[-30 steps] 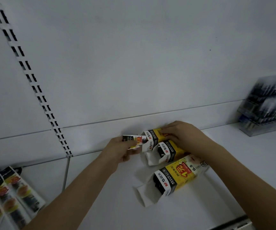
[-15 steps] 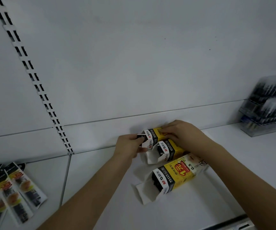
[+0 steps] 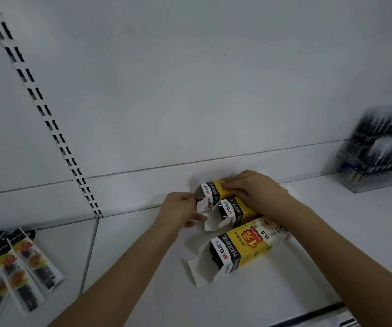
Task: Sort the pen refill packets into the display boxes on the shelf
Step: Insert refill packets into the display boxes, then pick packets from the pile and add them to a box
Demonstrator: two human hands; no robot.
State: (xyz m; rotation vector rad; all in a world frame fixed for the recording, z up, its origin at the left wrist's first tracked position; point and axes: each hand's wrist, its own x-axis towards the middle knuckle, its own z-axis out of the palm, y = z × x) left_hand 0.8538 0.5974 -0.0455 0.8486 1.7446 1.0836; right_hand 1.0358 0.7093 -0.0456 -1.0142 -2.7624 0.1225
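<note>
On the white shelf [image 3: 332, 244], against the back wall, your left hand [image 3: 178, 213] pinches a dark refill packet [image 3: 198, 198] at the open mouth of the rear display box [image 3: 214, 190]. Your right hand [image 3: 256, 192] grips that box, fingers curled over its yellow side. Two more open boxes [image 3: 237, 251] lie nearer you; loose packets [image 3: 20, 267] wait far left.
</note>
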